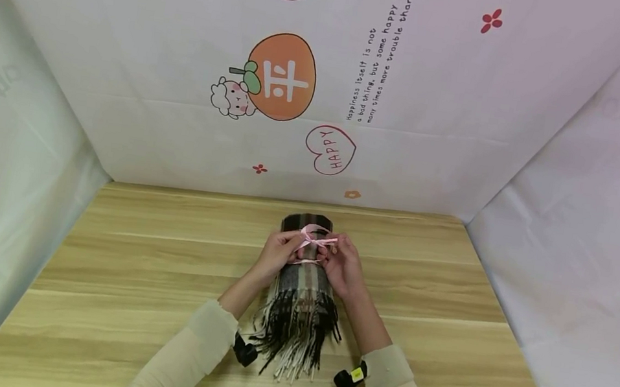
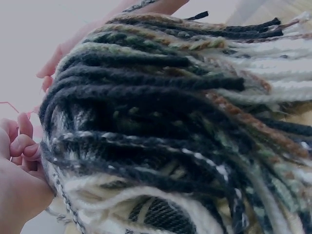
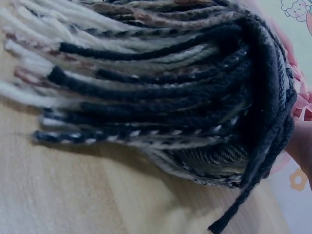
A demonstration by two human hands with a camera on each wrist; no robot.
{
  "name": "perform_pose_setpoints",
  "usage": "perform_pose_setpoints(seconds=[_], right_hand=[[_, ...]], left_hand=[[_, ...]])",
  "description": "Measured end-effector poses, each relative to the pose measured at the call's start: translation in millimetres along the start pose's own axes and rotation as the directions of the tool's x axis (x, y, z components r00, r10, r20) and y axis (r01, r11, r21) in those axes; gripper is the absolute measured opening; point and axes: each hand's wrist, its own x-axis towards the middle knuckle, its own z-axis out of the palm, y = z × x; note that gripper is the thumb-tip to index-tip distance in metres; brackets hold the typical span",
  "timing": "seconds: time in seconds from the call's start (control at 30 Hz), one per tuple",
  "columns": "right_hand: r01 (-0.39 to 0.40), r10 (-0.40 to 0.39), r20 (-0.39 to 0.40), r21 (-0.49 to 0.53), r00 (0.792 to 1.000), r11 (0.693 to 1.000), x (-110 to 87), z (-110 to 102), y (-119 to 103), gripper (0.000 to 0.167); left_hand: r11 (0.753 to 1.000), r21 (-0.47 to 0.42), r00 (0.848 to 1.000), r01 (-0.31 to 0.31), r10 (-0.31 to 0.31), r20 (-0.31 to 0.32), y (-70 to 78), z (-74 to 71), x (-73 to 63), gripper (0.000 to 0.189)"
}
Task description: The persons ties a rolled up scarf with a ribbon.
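Note:
A rolled plaid scarf in grey, black, beige and brown lies lengthwise on the table, its fringe pointing toward the person. Pink ribbon goes round the roll and forms a bow-like knot on top. From the left side, my left hand pinches a loop of the ribbon between thumb and fingers. Opposite it, my right hand pinches the ribbon at the knot's right side. In both wrist views the scarf's fringe fills most of the picture and hides much of the hands; pink ribbon shows at the right wrist view's edge.
The wood-grain table extends around the scarf. Behind it stands a white printed backdrop, with white sheets at both sides. Black wrist cameras sit on the cuffs, close beside the fringe.

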Motion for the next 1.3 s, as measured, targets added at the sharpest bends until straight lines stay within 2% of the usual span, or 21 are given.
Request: perform_pose_setpoints(seconds=[0.1,0.17,0.27,0.37,0.43,0.53,0.6,0.73,0.83,0.9,1.0,1.1,1.17,1.23,1.3], right_hand=[[0.006,-0.006,0.002,0.014,1.0,1.0,0.1,-0.5,0.8,0.033],[0.008,-0.008,-0.029,0.019,1.0,1.0,0.4,0.4,1.6,0.032],[0.011,-0.009,-0.127,0.018,0.992,1.0,1.8,3.8,3.1,0.03],[0.017,-0.017,-0.234,-0.003,0.972,1.0,3.8,8.2,5.4,0.03],[0.032,-0.037,-0.274,-0.026,0.961,0.999,4.7,10.6,7.1,0.029],[0.068,-0.077,-0.282,-0.04,0.956,0.997,5.6,11.0,9.0,0.029],[0.093,-0.093,-0.266,-0.014,0.96,0.996,5.6,9.5,9.1,0.03],[0.097,-0.081,-0.246,0.055,0.966,0.994,3.8,4.5,8.3,0.031],[0.085,-0.074,-0.25,0.036,0.966,0.996,2.6,3.4,8.2,0.029],[0.081,-0.082,-0.252,-0.015,0.964,0.997,3.1,5.5,8.6,0.027],[0.076,-0.1,-0.27,-0.098,0.958,0.992,4.9,10.7,9.7,0.024],[0.072,-0.118,-0.288,-0.167,0.95,0.983,6.0,15.8,11.2,0.024],[0.073,-0.13,-0.287,-0.203,0.949,0.976,6.5,18.0,11.0,0.025],[0.072,-0.137,-0.274,-0.236,0.952,0.969,6.7,19.8,10.8,0.025],[0.071,-0.138,-0.256,-0.255,0.957,0.964,6.2,21.2,10.9,0.023]], left_hand=[[1.0,0.001,1.0,0.008,-0.008,-0.005,0.4,0.5,-0.3,0.033],[1.0,0.002,1.0,0.014,-0.014,-0.011,0.7,1.0,-0.6,0.033],[1.0,-0.005,1.0,0.017,-0.017,-0.017,0.2,1.6,-0.8,0.032],[1.0,-0.01,1.0,0.016,-0.017,-0.015,-0.7,2.2,-0.7,0.03],[1.0,-0.005,1.0,0.01,-0.01,-0.009,-0.8,2.8,-1.0,0.03],[1.0,0.006,1.0,-0.003,0.003,0.004,-1.5,3.6,-1.2,0.03],[1.0,0.0,1.0,-0.009,0.009,0.004,-1.7,3.0,-1.4,0.031],[0.999,-0.035,1.0,0.005,-0.006,-0.011,-2.7,0.0,-1.7,0.032],[0.999,-0.04,1.0,0.021,-0.021,-0.01,-2.5,-1.8,-1.2,0.033],[1.0,-0.003,1.0,0.023,-0.023,0.003,-0.8,-2.1,-1.4,0.033],[0.994,0.11,0.999,0.003,-0.008,0.04,3.1,-0.9,-2.5,0.031],[0.969,0.247,0.997,-0.028,0.009,0.08,7.2,1.5,-4.4,0.029],[0.943,0.325,0.994,-0.063,0.031,0.103,8.6,4.0,-3.6,0.029],[0.927,0.365,0.993,-0.082,0.045,0.109,8.9,6.0,-2.5,0.028],[0.922,0.377,0.994,-0.093,0.061,0.095,7.7,7.2,-0.9,0.024]])
